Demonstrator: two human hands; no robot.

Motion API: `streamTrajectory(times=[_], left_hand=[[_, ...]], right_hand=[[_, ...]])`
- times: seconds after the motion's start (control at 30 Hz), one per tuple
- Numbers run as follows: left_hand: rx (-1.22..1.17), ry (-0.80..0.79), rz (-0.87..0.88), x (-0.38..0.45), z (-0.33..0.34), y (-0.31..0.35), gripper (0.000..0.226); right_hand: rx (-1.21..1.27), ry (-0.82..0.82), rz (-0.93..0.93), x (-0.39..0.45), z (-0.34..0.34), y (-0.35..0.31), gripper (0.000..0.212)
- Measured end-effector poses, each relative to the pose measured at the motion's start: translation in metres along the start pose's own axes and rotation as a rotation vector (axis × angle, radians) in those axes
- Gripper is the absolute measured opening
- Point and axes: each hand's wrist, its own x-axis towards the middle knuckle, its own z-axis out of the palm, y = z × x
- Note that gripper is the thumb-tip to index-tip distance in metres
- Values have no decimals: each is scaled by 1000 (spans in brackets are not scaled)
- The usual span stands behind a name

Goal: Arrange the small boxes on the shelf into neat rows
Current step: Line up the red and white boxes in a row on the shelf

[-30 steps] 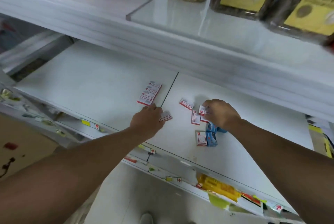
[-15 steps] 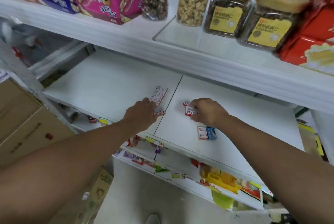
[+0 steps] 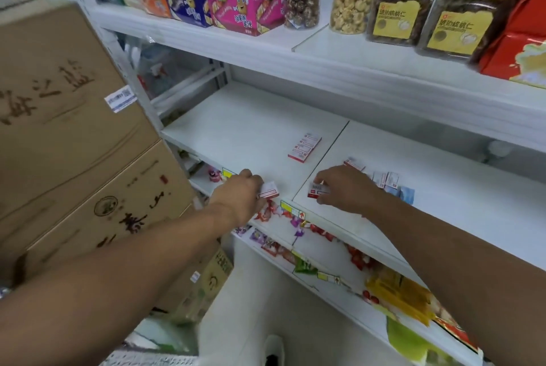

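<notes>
The shelf (image 3: 251, 117) carries one tidy row of boxes (image 3: 305, 147), with loose boxes (image 3: 387, 181) to its right. Nearer than that row, the left hand (image 3: 240, 193) and right hand (image 3: 339, 188) each have fingers clamped on a small box (image 3: 269, 191); I'd butt both square against the row's near end.

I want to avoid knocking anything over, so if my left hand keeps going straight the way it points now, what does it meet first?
Probably the neat row of small boxes farther back on the shelf; the left hand, holding a small box, has bare shelf before that. Depth is uncertain.
</notes>
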Motion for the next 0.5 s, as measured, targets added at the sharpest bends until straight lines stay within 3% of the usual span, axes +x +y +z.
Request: streamTrajectory(times=[0.27, 0.5], left_hand=[[-49, 15, -40, -25, -3, -21, 41], [-48, 7, 44, -8, -2, -42, 42]], right_hand=[[5, 21, -16, -10, 7, -32, 50], [-34, 18, 43, -1, 7, -55, 48]])
